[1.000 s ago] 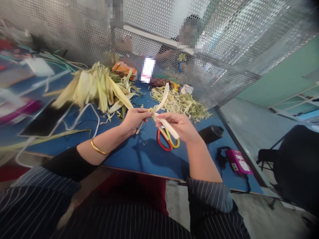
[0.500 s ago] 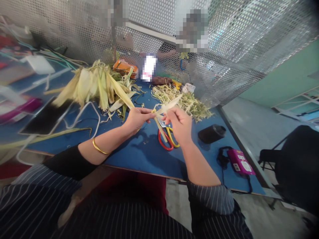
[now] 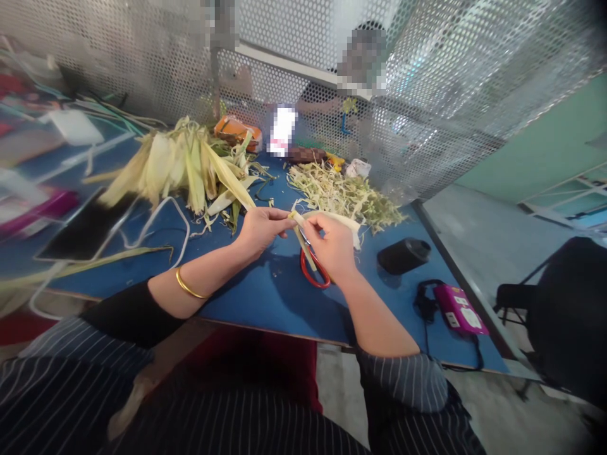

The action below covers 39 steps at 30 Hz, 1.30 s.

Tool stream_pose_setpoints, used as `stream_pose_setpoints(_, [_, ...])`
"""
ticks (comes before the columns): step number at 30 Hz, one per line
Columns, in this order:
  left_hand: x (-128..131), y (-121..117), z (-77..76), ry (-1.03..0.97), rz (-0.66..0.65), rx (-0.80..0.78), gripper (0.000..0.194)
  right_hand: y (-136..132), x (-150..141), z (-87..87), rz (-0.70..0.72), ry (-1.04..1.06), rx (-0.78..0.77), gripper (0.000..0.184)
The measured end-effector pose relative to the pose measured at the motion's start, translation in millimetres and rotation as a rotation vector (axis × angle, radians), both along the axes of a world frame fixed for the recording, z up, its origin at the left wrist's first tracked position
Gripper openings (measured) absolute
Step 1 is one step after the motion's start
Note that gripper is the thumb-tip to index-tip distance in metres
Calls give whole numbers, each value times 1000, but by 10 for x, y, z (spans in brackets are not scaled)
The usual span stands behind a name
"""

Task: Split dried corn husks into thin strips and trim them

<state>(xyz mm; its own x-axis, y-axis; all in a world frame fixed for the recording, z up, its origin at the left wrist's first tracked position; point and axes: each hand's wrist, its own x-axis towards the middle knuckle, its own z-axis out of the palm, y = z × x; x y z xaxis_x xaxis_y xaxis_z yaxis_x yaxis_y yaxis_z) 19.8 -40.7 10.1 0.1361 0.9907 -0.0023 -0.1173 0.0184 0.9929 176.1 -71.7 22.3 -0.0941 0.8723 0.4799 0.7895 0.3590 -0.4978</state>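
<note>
both hands meet above the middle of the blue table point(image 3: 265, 297). the left hand point(image 3: 258, 229) pinches one end of a pale corn husk strip point(image 3: 340, 221) between thumb and fingertips, closed tight on it. the right hand point(image 3: 332, 243) grips the same strip just beside it, fingers curled shut, the strip bending off toward the table's right edge. red-handled scissors point(image 3: 313, 273) lie on the table under the right hand. a pile of whole husks point(image 3: 180, 164) sits toward the far left corner, shredded husk point(image 3: 341, 193) along the far edge, and a black cup point(image 3: 404, 254) lies near the right edge.
</note>
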Motion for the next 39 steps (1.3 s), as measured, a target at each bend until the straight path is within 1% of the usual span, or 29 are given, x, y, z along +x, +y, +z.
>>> stream_pose_setpoints(4, [-5, 6, -10, -8, -4, 6, 23, 2, 2, -5, 31, 13, 3, 23])
stream_pose_setpoints(8, [0, 20, -65, 2, -25, 25, 24, 11, -9, -12, 23, -3, 23, 22])
stream_pose_setpoints(11, [12, 11, -86, 18, -32, 45, 22, 15, -25, -25, 11, -34, 42, 22])
stream_pose_setpoints(13, [19, -3, -76, 8, -31, 45, 20, 13, -33, -39, -3, -49, 42, 24])
stream_pose_setpoints(17, [29, -23, -39, -34, -17, -16, 19, 6, -41, -72, -44, -67, 44, 22])
stream_pose_setpoints(20, [36, -23, -49, -35, -12, -11, 19, 5, -51, -99, -105, -91, 111, 18])
stream_pose_setpoints(24, [47, -16, -102, -22, -34, 28, 18, -4, -76, -123, -156, -167, 193, 19])
stream_pose_setpoints(28, [49, -8, -116, 1, -31, 56, 19, -30, -101, -116, -153, -205, 168, 21])
stream_pose_setpoints(33, [50, -8, -113, 30, -62, 49, 18, -42, -109, -116, -191, -227, 178, 23])
stream_pose_setpoints(36, [50, -4, -139, 62, -72, 80, 15, -40, -105, -127, -159, -273, 161, 26])
stream_pose_setpoints(39, [37, 4, -162, 124, -77, 139, 15, -49, -101, -110, -132, -285, 121, 28])
